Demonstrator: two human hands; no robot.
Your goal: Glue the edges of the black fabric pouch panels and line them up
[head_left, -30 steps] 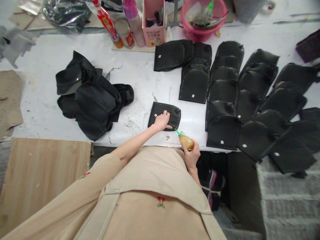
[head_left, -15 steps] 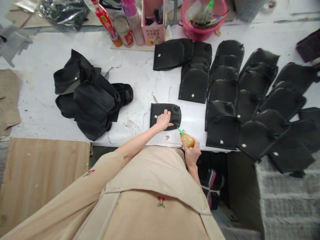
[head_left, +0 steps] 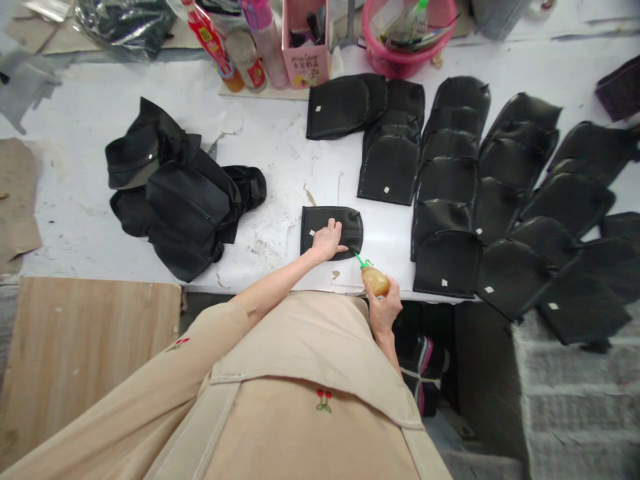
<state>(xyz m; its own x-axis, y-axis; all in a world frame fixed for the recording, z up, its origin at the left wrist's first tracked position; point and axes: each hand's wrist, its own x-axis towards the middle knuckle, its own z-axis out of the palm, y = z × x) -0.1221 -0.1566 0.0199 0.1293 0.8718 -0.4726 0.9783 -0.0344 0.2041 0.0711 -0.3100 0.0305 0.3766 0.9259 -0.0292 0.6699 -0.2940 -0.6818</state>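
A flat black piece (head_left: 313, 219), leather-like with one rounded end and a small white tag, lies on the white-covered table near its front edge. My left hand (head_left: 328, 241) rests on top of it with the fingers spread, pressing on its surface. In my right hand (head_left: 385, 307) is a glue bottle (head_left: 375, 281) of amber liquid with a green nozzle. The nozzle's tip meets the piece's rounded edge at the lower right, close to my left thumb. Whether any liquid is coming out is too small to see.
Overlapping rows of similar black pieces (head_left: 445, 263) cover the table's right side. A heap of black pieces (head_left: 187, 200) lies on the left. Along the back stand bottles (head_left: 253, 60), a pink box (head_left: 306, 67) and a pink basket (head_left: 395, 63). A wooden board (head_left: 95, 360) is at lower left.
Both hands, the glue bottle and the black piece stay practically where they were. Only the camera's view has shifted very slightly.
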